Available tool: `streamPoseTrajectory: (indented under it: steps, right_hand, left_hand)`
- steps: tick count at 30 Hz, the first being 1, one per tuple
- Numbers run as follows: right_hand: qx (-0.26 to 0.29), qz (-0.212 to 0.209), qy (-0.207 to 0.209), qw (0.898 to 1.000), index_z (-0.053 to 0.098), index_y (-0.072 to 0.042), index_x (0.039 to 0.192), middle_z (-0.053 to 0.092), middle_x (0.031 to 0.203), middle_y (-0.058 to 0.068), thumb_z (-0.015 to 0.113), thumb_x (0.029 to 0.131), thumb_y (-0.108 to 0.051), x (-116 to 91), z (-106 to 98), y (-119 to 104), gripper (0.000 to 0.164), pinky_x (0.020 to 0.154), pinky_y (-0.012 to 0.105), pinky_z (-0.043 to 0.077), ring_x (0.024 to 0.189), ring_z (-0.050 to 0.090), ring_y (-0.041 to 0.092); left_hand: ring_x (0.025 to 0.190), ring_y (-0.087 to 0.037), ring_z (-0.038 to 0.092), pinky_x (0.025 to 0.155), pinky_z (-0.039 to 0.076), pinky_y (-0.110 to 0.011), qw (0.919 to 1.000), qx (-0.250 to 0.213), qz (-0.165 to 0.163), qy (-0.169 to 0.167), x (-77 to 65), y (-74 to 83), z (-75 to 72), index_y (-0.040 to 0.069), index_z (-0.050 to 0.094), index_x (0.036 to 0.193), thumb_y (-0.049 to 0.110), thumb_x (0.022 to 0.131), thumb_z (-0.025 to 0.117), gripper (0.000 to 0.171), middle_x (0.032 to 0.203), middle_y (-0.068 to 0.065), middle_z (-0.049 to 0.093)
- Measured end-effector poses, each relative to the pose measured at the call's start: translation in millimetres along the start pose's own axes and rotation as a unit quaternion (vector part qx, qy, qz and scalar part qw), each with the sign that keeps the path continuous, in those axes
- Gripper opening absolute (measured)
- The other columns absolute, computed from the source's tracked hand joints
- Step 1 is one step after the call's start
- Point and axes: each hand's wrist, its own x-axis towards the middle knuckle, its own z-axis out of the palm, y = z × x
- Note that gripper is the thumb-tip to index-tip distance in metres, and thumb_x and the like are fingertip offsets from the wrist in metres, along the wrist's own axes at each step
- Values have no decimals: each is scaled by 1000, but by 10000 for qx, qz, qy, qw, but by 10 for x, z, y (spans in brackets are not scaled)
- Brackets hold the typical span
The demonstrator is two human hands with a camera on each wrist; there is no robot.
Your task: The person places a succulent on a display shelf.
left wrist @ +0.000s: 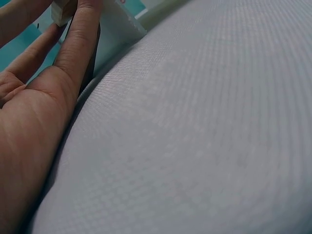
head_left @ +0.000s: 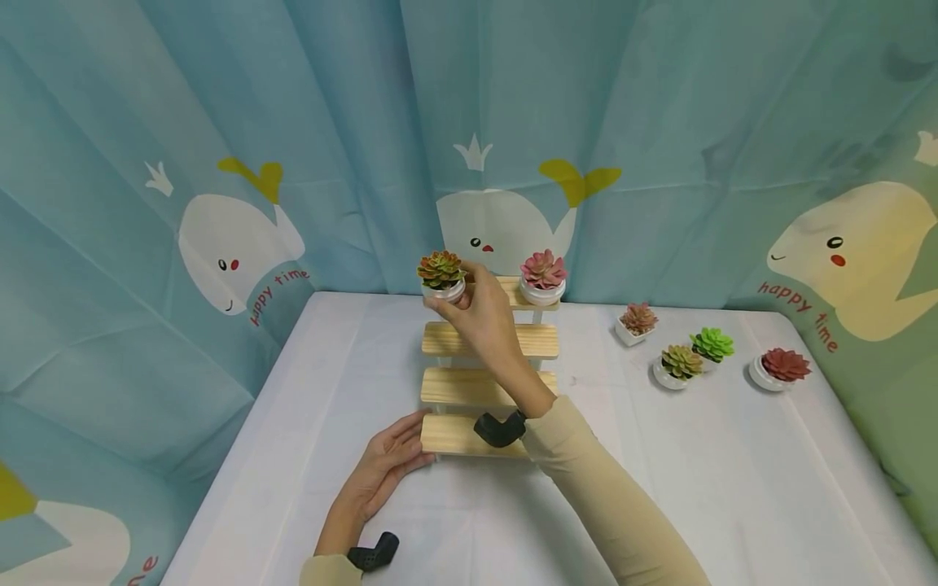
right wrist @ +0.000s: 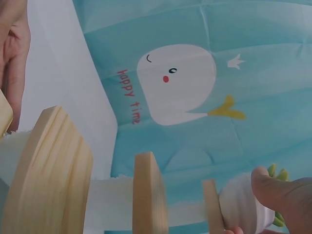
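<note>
My right hand pinches the white pot of an orange-green succulent at the left end of the top shelf of a wooden tiered stand. In the right wrist view the white pot is right against the top slat, with the thumb on its side. A pink succulent in a round white pot sits at the right end of that shelf. My left hand touches the left end of the lowest slat, its fingers fairly straight. In the left wrist view the fingers reach to the slat's end.
Right of the stand, several potted succulents stand on the white table: a brownish-pink one, a bright green one, a yellow-green one and a dark red one. A blue whale-print curtain hangs close behind.
</note>
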Motion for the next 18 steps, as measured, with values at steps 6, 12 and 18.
streamPoseTrajectory:
  steps: [6, 12, 18]
  right_hand:
    - [35, 31, 33, 10000, 54, 0, 146, 68, 129, 19, 84, 90, -26, -92, -82, 11, 68, 67, 25, 50, 85, 64, 23]
    - [64, 103, 58, 9999, 55, -5, 145, 68, 132, 17, 83, 92, -27, -192, -180, -18, 64, 68, 27, 52, 88, 65, 21]
    - [174, -25, -101, 9998, 58, -5, 143, 68, 130, 17, 82, 92, -22, -302, -338, -27, 59, 71, 30, 56, 90, 68, 24]
  left_hand:
    - [135, -13, 57, 106, 58, -30, 10000, -20, -23, 10, 2, 0, 1, -6, 18, 163, 2, 102, 61, 76, 170, -30, 19]
    - [135, -13, 57, 107, 58, -30, 10000, 42, -11, -31, 3, 11, -2, -6, 18, 163, 3, 102, 61, 75, 169, -30, 18]
    - [135, -13, 56, 107, 57, -31, 10000, 59, -16, 0, 11, 7, -1, -6, 18, 163, 3, 103, 60, 74, 169, -30, 19]
